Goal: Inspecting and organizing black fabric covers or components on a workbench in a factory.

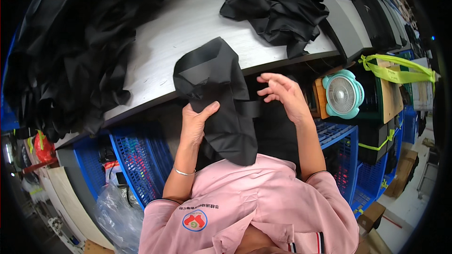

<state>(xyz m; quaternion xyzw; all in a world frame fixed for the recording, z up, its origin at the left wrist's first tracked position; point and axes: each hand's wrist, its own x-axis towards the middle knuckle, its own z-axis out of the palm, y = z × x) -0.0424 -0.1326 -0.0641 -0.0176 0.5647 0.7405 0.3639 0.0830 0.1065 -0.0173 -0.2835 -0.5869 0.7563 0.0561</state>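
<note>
A folded black fabric piece [226, 113], with a short strap or loop [249, 108] at its right side, hangs over the table's front edge and down against my shirt. My left hand [197, 118] grips its left side, thumb on top and the other fingers behind it. To the right of the strap, my right hand [281, 93] is raised with fingers apart and nothing in it. A gap lies between those fingertips and the fabric.
Black fabric pieces heap on the left of the white table [162, 37], with another pile [282, 11] at the back right. Blue crates [136, 160] flank my body. At right are a teal fan [343, 94] and a yellow-green strap [398, 73]. Clear plastic [117, 211] lies lower left.
</note>
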